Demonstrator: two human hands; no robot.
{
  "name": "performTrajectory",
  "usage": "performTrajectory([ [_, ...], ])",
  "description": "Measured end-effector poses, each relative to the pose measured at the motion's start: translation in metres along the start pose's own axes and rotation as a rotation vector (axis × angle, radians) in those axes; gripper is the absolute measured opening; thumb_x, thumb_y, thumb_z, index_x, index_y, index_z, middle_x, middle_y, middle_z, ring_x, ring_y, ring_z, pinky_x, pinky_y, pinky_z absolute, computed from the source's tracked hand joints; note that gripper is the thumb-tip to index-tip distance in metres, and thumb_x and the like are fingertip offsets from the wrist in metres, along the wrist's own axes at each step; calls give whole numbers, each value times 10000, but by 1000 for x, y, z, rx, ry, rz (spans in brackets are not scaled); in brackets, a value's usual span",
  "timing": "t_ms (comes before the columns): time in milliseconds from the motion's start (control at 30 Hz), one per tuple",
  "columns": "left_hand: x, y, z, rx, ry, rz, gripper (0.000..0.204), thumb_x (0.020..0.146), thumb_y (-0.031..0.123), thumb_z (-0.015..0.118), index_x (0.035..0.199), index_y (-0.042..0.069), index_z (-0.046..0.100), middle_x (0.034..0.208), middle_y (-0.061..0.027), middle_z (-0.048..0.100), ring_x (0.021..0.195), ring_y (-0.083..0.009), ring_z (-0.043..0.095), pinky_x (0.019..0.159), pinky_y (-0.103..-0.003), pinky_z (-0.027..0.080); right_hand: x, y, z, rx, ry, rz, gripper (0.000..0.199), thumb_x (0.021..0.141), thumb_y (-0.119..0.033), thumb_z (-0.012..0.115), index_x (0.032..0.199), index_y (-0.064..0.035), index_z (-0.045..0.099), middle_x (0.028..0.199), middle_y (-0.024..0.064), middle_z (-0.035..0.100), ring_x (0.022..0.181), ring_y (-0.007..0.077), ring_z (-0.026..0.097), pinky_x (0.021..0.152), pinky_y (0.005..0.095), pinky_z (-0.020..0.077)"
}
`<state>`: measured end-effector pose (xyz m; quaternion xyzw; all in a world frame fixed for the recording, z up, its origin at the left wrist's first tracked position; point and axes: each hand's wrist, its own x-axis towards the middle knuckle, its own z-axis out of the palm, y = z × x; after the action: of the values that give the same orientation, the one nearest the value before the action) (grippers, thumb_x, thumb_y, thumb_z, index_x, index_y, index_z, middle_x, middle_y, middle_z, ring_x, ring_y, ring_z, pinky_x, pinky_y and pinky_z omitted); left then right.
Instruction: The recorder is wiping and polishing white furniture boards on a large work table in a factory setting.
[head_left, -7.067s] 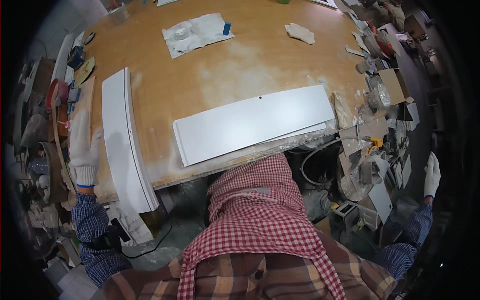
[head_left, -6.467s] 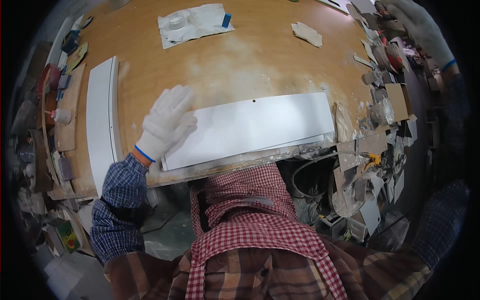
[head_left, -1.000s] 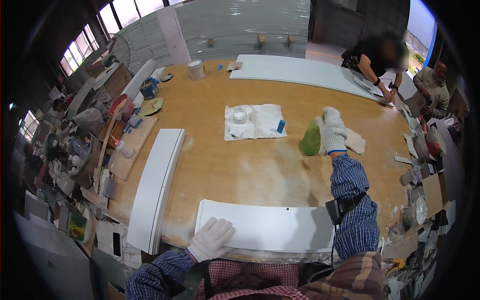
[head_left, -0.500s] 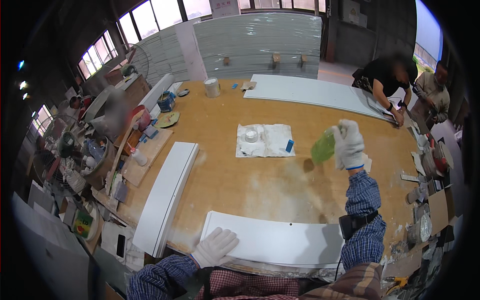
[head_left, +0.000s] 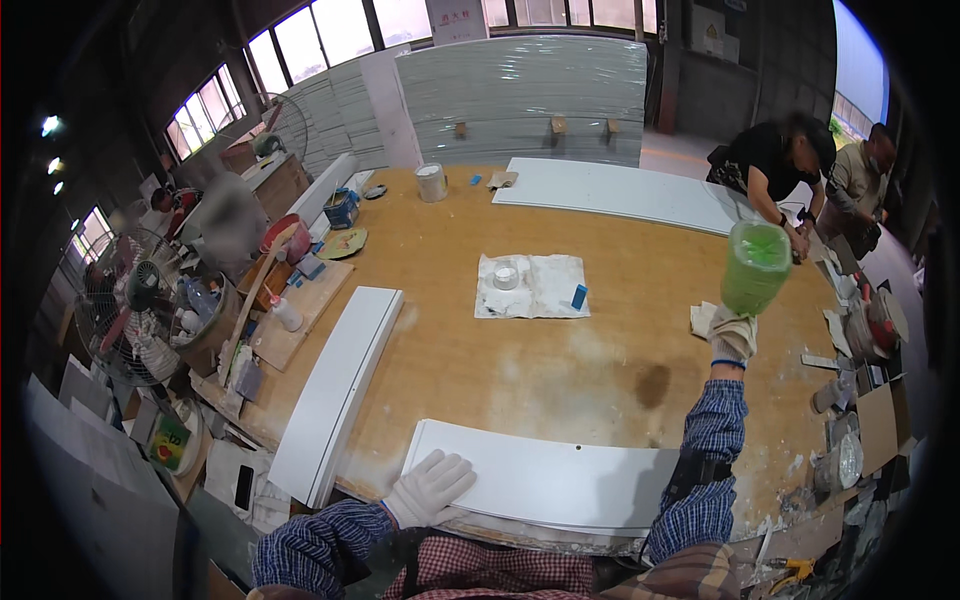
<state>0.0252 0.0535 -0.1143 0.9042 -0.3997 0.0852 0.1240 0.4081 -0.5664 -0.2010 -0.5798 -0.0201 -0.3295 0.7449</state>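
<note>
My right hand (head_left: 733,338), in a white knit glove with a blue cuff edge, is closed around the near end of a green translucent plastic bottle (head_left: 755,270). The wide end of the bottle points away from me; its neck is hidden by the glove. My left hand (head_left: 432,490), also gloved, lies with fingers stretched out on the left end of a white panel (head_left: 545,475) along the table's near edge. Beyond it, a white-smeared sheet (head_left: 545,290) carries a small round tub (head_left: 505,276) and a blue block (head_left: 579,296).
More white panels lie at the left (head_left: 340,385) and far side (head_left: 610,190) of the wooden table (head_left: 450,350). A bucket (head_left: 431,183) stands at the back. Two people (head_left: 770,165) work at the far right. Tools, a squeeze bottle (head_left: 286,314) and tubs crowd the left edge.
My right hand has swung the green bottle right and turned it, so that its wide end now points away from me. My left hand stays on the panel.
</note>
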Motion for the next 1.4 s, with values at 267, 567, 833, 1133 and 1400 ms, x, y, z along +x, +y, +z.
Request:
performTrajectory([
  [267, 0, 8, -9, -21, -21, -72, 635, 742, 412, 741, 1179, -34, 624, 1216, -210, 610, 1146, -402, 589, 1009, -528, 455, -55, -157, 111, -398, 218, -204, 326, 937, -220, 772, 1114, 23, 647, 1068, 107, 698, 984, 187, 667, 883, 330, 537],
  [567, 6, 0, 4, 27, -8, -60, 652, 730, 442, 748, 1161, -36, 640, 1203, -217, 618, 1168, -421, 583, 1060, -574, 439, -53, -112, 156, -1043, -323, -622, 329, 930, -258, 756, 1165, -60, 639, 1103, 180, 681, 1014, 325, 696, 896, 399, 549],
  [833, 16, -1, -11, -78, 45, -86, 591, 698, 412, 741, 1066, -34, 619, 1068, -188, 574, 973, -378, 567, 868, -474, 470, -50, -140, 163, -1183, -401, -408, 434, 943, -344, 721, 1322, -146, 651, 1238, 156, 662, 1134, 339, 666, 986, 411, 528],
  [1133, 2, 1, -2, -80, 37, -108, 689, 651, 358, 808, 1186, -13, 584, 1198, -169, 563, 1121, -373, 549, 992, -495, 448, -232, -229, 158, -1036, -855, -377, 206, 921, -116, 700, 1127, -136, 693, 1059, 94, 703, 889, 288, 710, 777, 379, 575],
  [1400, 4, -1, 3, -53, 95, -68, 666, 661, 362, 792, 1167, -14, 578, 1169, -171, 549, 1079, -366, 543, 961, -482, 451, -335, -208, 191, -1127, -1111, -350, 182, 908, -116, 664, 1087, -92, 683, 1011, 125, 677, 923, 342, 664, 756, 436, 542],
])
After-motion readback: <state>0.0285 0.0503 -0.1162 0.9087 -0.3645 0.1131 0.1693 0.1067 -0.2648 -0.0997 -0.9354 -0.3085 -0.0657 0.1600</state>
